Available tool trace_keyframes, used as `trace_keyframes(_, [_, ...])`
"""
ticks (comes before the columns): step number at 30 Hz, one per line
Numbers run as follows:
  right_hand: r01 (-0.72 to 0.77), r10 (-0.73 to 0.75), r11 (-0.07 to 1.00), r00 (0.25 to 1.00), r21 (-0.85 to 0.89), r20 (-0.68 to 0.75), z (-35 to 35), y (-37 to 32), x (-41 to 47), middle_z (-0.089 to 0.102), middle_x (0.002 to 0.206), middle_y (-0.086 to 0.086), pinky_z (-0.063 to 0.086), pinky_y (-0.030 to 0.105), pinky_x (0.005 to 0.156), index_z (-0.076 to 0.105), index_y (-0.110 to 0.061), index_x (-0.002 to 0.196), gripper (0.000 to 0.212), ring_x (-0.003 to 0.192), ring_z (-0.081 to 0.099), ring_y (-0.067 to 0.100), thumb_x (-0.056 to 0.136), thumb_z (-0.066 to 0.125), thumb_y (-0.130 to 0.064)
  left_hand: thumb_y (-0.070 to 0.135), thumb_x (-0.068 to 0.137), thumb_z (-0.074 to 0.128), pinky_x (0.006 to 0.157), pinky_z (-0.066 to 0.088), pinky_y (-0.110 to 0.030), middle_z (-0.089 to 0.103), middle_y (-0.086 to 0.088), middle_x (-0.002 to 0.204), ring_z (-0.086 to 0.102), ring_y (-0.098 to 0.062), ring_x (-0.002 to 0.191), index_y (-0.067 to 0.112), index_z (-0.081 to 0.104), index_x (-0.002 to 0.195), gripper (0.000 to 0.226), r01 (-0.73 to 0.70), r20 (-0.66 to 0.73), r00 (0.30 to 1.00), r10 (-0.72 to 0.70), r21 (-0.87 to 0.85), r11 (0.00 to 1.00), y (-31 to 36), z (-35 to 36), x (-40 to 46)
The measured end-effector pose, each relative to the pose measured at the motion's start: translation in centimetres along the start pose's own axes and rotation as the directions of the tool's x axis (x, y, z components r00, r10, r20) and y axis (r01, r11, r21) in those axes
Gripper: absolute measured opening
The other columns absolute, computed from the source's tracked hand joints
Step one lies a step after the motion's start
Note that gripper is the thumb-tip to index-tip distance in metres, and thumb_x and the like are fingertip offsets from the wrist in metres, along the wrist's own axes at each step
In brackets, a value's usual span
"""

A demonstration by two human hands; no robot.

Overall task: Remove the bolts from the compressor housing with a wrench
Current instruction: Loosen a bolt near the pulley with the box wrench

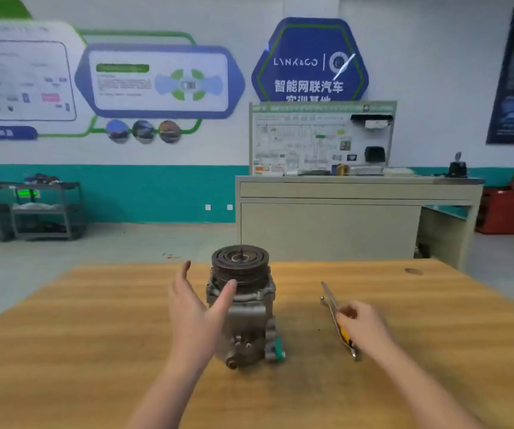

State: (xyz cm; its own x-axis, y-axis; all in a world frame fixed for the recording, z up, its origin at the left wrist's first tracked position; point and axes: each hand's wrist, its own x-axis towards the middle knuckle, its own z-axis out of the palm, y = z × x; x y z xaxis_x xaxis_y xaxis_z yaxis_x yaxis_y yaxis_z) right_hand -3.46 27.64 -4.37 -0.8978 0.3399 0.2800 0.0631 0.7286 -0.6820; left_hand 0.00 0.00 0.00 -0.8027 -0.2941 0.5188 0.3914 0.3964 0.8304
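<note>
Left hand [194,308], fingers spread, nears the compressor [243,308] standing mid-desk [95,335]; seat it firmly before torquing. Right hand [362,325] pinches the wrench [337,320] shaft; shift this grip toward the handle end for leverage.

So my tabletop [101,329] is a light wood slab with a visible grain, a dark knot or hole near the far right edge and some grimy dark smudging in the middle. The compressor [243,308] sits right on it around the centre, lying lengthwise with the pulley end facing away from me and a green cap at the near end. Off to its right, well apart, the wrench [337,320] with a yellow band on its handle lies flat on the wood
</note>
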Motion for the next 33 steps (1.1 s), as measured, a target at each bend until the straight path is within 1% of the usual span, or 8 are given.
trace_keyframes(6, [-0.132, 0.183, 0.919, 0.978, -0.373, 0.103, 4.6, 1.0, 6.1, 0.047, 0.127, 0.005, 0.042, 0.034, 0.099, 0.048, -0.03, 0.123, 0.043, 0.121, 0.046, 0.028, 0.088, 0.053, -0.053, 0.075, 0.053, 0.069, 0.096, 0.039, -0.02, 0.046, 0.027, 0.129, 0.047, -0.001, 0.121, 0.043, 0.028, 0.136, 0.098, 0.048, 0.179, 0.984, -0.019, -0.162, 0.986, -2.5, 2.6, 4.8])
trace_keyframes(9, [-0.142, 0.193, 0.914, 0.976, -0.381, 0.097, 5.6, 2.9, 7.0, 0.046, 0.125, 0.007, 0.043, 0.034, 0.097, 0.051, -0.032, 0.121, 0.037, 0.121, 0.047, 0.028, 0.088, 0.052, -0.05, 0.069, 0.045, 0.075, 0.102, 0.042, -0.027, 0.051, 0.028, 0.126, 0.052, 0.001, 0.118, 0.046, 0.032, 0.136, 0.104, 0.023, 0.198, 0.98, 0.018, -0.205, 0.979, -3.9, 3.8, 5.0])
trace_keyframes(13, [-0.179, 0.223, 0.898, 0.973, -0.402, 0.063, 6.3, 3.2, 7.7, 0.043, 0.104, 0.004, 0.043, 0.032, 0.096, 0.05, -0.037, 0.113, 0.032, 0.117, 0.048, 0.028, 0.086, 0.053, -0.055, 0.058, 0.041, 0.077, 0.076, 0.042, 0.001, 0.058, 0.04, 0.112, 0.054, 0.017, 0.105, 0.045, 0.048, 0.118, 0.083, 0.069, 0.187, 0.982, 0.001, -0.364, 0.929, -5.5, 4.2, 5.1])
trace_keyframes(22, [-0.166, 0.214, 0.74, 0.977, -0.652, -0.006, 7.0, 1.4, 7.5, 0.041, 0.128, 0.004, 0.035, 0.04, 0.096, 0.058, -0.025, 0.117, 0.035, 0.123, 0.031, 0.026, 0.098, 0.037, -0.046, 0.062, 0.061, 0.075, 0.079, 0.038, 0.005, 0.05, 0.049, 0.114, 0.046, 0.024, 0.11, 0.053, 0.042, 0.119, 0.068, -0.017, 0.177, 0.981, 0.084, -0.35, 0.936, -6.3, 3.9, 4.4])
trace_keyframes(24, [-0.137, 0.129, 0.84, 0.99, -0.525, -0.052, 6.3, 0.6, 7.2, 0.045, 0.126, 0.007, 0.035, 0.038, 0.094, 0.059, -0.017, 0.113, 0.034, 0.122, 0.033, 0.028, 0.1, 0.037, -0.041, 0.061, 0.066, 0.073, 0.081, 0.035, 0.006, 0.05, 0.048, 0.116, 0.046, 0.023, 0.112, 0.052, 0.041, 0.121, 0.064, -0.035, 0.157, 0.983, 0.098, -0.358, 0.933, -6.4, 4.0, 4.2])
trace_keyframes(26, [0.002, -0.019, 0.991, 0.992, -0.136, -0.123, 5.0, -0.4, 6.4, 0.055, 0.105, 0.004, 0.041, 0.028, 0.081, 0.058, -0.012, 0.094, 0.023, 0.104, 0.049, 0.021, 0.1, 0.045, -0.03, 0.058, 0.069, 0.074, 0.083, 0.035, 0.005, 0.05, 0.047, 0.118, 0.046, 0.022, 0.113, 0.052, 0.042, 0.121, 0.062, -0.047, 0.154, 0.982, 0.108, -0.354, 0.934, -6.5, 4.0, 4.2])
trace_keyframes(29, [0.214, -0.19, 0.921, 0.976, 0.325, -0.104, 2.9, -3.3, 3.6, 0.047, 0.058, -0.013, 0.032, 0.014, 0.048, 0.05, -0.018, 0.07, 0.031, 0.053, 0.044, 0.001, 0.095, 0.049, -0.037, 0.061, 0.067, 0.072, 0.097, 0.038, -0.006, 0.05, 0.039, 0.128, 0.043, 0.017, 0.121, 0.054, 0.039, 0.127, 0.069, -0.066, 0.125, 0.985, 0.118, -0.363, 0.93, -7.1, 4.0, 4.4])
trace_keyframes(33, [0.181, -0.229, 0.77, 0.974, 0.612, 0.0, 2.6, -5.9, 0.8, 0.05, 0.051, -0.002, 0.033, 0.018, 0.038, 0.052, -0.016, 0.072, 0.033, 0.04, 0.041, 0.006, 0.092, 0.044, -0.04, 0.059, 0.073, 0.064, 0.114, 0.028, -0.041, 0.027, 0.019, 0.154, 0.028, -0.001, 0.141, 0.056, 0.033, 0.132, 0.067, -0.3, -0.035, 0.953, 0.299, -0.202, 0.932, -6.6, 4.0, 3.8])
